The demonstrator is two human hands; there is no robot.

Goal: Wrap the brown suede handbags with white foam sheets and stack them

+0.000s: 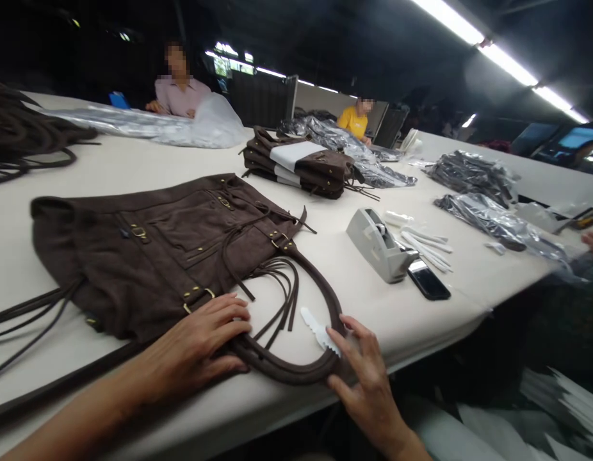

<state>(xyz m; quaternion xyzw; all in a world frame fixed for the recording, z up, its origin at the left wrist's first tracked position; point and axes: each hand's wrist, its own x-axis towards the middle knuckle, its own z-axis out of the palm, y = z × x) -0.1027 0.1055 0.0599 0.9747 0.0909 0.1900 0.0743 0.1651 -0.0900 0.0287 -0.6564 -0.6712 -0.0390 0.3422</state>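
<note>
A dark brown handbag (181, 250) with brass buckles and thin fringe straps lies flat on the table, its rounded handle (291, 374) looping toward the near edge. My left hand (212, 333) closes over the handle near its lower buckle, fingers curled on top and thumb on the near side. At the handle's right bend, my right hand (361, 358) has its thumb below and fingers above, pinching it. A small white strip with a scalloped edge (313, 323) lies by my right index fingertip, inside the loop; whether it is held cannot be told.
A grey tape dispenser (380, 246), white strips (428, 246) and a black phone (428, 280) sit to the right. Behind are stacked brown bags (301, 166) and plastic-wrapped bags (474, 179). Dark straps (27, 128) lie far left. Two people (178, 89) work across the table.
</note>
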